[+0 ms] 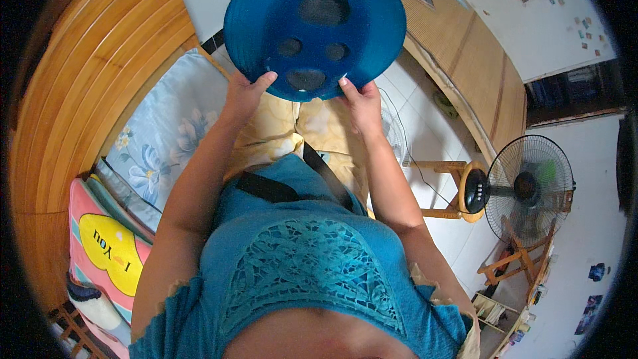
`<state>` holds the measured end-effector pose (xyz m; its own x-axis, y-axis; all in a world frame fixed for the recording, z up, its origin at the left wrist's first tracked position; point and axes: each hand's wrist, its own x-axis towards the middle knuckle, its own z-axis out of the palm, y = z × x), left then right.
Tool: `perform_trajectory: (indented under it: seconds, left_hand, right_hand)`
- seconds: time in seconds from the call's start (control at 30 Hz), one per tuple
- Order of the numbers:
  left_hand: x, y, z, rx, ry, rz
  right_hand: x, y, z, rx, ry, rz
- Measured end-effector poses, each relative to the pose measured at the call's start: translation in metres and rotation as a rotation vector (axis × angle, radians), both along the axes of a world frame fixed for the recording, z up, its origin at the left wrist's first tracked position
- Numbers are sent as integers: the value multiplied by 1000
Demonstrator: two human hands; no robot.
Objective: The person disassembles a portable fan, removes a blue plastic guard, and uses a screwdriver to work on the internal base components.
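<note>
- A blue round thing (pixel 314 32), wide-rimmed with a darker middle, is being held up in front of the body, high in the view; its far edge reaches the top of the picture.
- It's held from both sides: the near-left edge by the left hand (pixel 244 98), the near-right edge by the right hand (pixel 363 108).
- Looks like the rim is pinched in both hands, thumbs laid on the facing side. Most of the other fingers are hidden behind it, so how they're spread can't be told.
- Position-wise, it's set straight out past the fingers, away from the torso. Neither hand is clearly nearer. No real long axis to be seen, it's basically round; two bigger dark patches are lined up roughly away from the body, two smaller ones between them.
- Below it, yellow patterned cloth (pixel 272 126) can be seen; floral bedding (pixel 166 133) is spread off to the left.
</note>
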<state>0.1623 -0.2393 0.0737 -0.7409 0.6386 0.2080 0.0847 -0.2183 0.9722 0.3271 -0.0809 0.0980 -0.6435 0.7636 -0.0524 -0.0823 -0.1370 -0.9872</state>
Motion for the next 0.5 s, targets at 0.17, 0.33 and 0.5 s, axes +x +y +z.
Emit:
perform_trajectory:
  seconds: [0.17, 0.33, 0.5]
  left_hand:
    - [1, 5, 2, 31, 87, 56]
    - [5, 4, 12, 14, 161, 111]
    - [-7, 0, 2, 25, 79, -46]
  right_hand:
    - [-2, 11, -13, 56, 65, 79]
    - [-6, 7, -16, 117, 96, -15]
    - [6, 8, -7, -42, 23, 6]
